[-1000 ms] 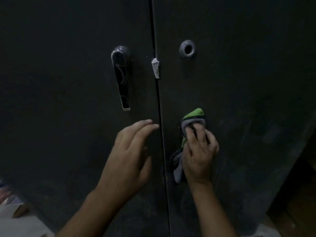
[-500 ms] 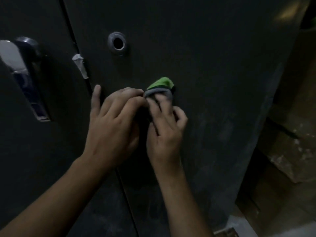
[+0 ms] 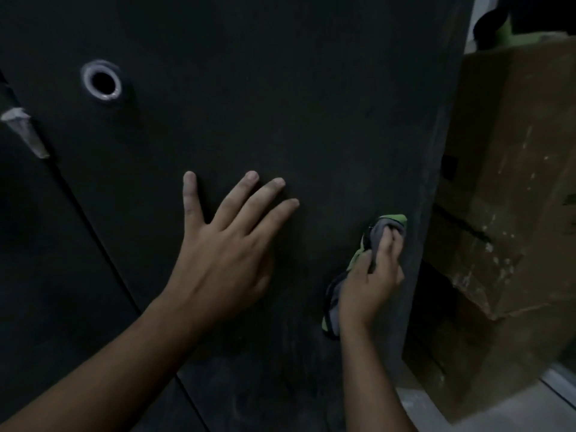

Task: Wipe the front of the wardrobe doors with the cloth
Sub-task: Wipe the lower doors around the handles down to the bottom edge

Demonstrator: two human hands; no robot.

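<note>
The dark right wardrobe door (image 3: pixel 280 88) fills most of the head view; a strip of the left door (image 3: pixel 31 244) shows at the left past the gap. My right hand (image 3: pixel 371 275) grips a bunched grey and green cloth (image 3: pixel 381 232) and presses it against the right door close to its right edge. One end of the cloth hangs down below my wrist. My left hand (image 3: pixel 224 244) lies flat on the same door with fingers spread, to the left of the cloth and apart from it.
A round metal-ringed hole (image 3: pixel 101 81) sits high on the right door. A scrap of pale tape (image 3: pixel 23 129) sticks at the gap between the doors. Brown cardboard boxes (image 3: pixel 505 182) stand just right of the wardrobe, above a light floor (image 3: pixel 514 406).
My right hand slid the cloth rightward across the door to its right edge. My left hand left the cloth and spread flat on the door. The view swung right, losing the handle.
</note>
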